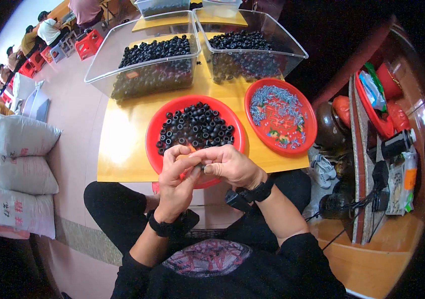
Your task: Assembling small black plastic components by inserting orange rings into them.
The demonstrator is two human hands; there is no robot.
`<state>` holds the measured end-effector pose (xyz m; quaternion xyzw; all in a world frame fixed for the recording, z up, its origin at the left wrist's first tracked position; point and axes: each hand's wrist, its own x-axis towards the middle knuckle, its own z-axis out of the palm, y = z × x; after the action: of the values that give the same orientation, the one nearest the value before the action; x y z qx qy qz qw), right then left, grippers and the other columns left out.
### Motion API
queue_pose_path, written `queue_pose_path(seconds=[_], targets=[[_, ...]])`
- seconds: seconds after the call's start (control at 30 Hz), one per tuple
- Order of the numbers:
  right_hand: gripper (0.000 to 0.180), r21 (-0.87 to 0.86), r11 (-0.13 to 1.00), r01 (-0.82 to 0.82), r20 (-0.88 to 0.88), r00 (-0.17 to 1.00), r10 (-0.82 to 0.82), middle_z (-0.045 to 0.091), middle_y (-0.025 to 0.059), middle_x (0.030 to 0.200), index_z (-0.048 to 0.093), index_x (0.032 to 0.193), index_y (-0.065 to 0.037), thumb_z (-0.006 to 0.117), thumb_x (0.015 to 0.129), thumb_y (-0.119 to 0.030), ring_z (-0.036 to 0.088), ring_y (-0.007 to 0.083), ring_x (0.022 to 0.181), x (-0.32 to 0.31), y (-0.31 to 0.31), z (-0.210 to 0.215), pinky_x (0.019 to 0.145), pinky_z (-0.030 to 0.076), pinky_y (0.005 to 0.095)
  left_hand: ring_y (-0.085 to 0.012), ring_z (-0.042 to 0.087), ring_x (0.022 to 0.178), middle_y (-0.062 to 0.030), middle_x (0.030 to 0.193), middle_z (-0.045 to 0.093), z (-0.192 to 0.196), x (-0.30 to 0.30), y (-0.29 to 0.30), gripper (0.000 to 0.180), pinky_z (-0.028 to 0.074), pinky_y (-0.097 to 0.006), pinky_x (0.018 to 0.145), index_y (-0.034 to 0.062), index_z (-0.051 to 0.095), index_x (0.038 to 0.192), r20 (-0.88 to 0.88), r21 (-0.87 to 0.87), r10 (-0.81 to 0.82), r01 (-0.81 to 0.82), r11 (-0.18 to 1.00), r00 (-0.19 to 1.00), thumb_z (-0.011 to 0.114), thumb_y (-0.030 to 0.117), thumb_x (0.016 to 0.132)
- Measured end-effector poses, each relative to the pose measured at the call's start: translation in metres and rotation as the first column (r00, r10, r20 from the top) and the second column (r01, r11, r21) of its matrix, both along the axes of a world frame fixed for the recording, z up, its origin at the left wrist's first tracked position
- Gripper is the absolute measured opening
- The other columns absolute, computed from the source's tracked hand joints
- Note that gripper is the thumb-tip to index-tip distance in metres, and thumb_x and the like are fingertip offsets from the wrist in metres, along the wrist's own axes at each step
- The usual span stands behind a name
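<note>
A: Both hands meet at 6 o'clock over the yellow tabletop (123, 149). Big items?

B: Two clear bins (142, 65) of black rings at 12. Red tray of black rings (195, 127) centre, red tray of small grey parts (280, 114) at 2.

A: Grip?

B: Left hand (175, 182) and right hand (230, 164), fingertips pressed together, pinching one small black ring (199, 168) between them, at the near tray rim.

A: Step?

B: Looks like fitting a part into the ring. Next move probably needs steady alignment and a firm push.
</note>
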<state>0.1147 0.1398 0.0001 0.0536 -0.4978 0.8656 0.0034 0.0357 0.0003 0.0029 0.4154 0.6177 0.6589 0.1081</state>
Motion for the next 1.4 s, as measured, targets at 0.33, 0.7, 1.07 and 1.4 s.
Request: queue_pose_path(seconds=[0.33,0.7,1.07,1.4], targets=[[0.027,0.153,0.982,0.110,0.014,0.993,-0.113,0.060,0.0056,0.095,0.054,0.109,0.004,0.052,0.083,-0.001,0.057,0.0122,0.084,0.005,0.002,0.014,0.074,0.048,0.0249,-0.0170,0.047,0.107,-0.0106,0.113,0.051,0.001,0.007,0.004,0.036,0.034,-0.028,0.093,-0.0008,0.048,0.119,0.344,0.103,-0.203,0.178,0.979,0.917,0.045,-0.002,0.083],[0.024,0.295,0.944,0.149,0.109,0.976,-0.188,0.061,0.0035,0.089,0.058,0.105,0.002,0.054,0.082,-0.003,0.056,0.0090,0.079,0.001,0.004,0.012,0.070,0.048,0.0233,-0.0178,0.048,0.107,-0.0126,0.115,0.052,-0.012,0.002,0.012,0.032,0.035,-0.028,0.092,-0.0030,0.049,0.116,0.207,-0.003,-0.140,0.144,0.990,0.968,0.044,-0.002,0.085],[0.017,0.452,0.780,0.433,0.045,0.862,-0.505,0.060,0.0051,0.075,0.060,0.096,0.002,0.053,0.081,-0.002,0.056,0.0100,0.065,-0.014,0.044,0.060,0.057,0.047,0.0232,-0.0127,0.053,0.088,-0.0064,0.094,0.057,-0.011,-0.021,-0.015,0.017,0.042,-0.025,0.080,-0.0038,0.054,0.099,0.188,-0.069,0.100,-0.088,0.994,0.977,0.048,0.000,0.084],[0.036,0.436,0.381,0.815,-0.072,0.454,-0.888,0.055,0.0184,0.095,0.050,0.101,0.006,0.062,0.080,-0.021,0.056,0.0202,0.084,-0.055,0.176,0.138,0.068,0.047,0.0284,-0.0112,0.053,0.083,-0.0054,0.091,0.056,-0.001,-0.035,-0.023,0.016,0.042,-0.022,0.074,-0.0038,0.055,0.097,0.260,-0.039,0.161,-0.156,0.987,0.952,0.050,-0.001,0.082]])
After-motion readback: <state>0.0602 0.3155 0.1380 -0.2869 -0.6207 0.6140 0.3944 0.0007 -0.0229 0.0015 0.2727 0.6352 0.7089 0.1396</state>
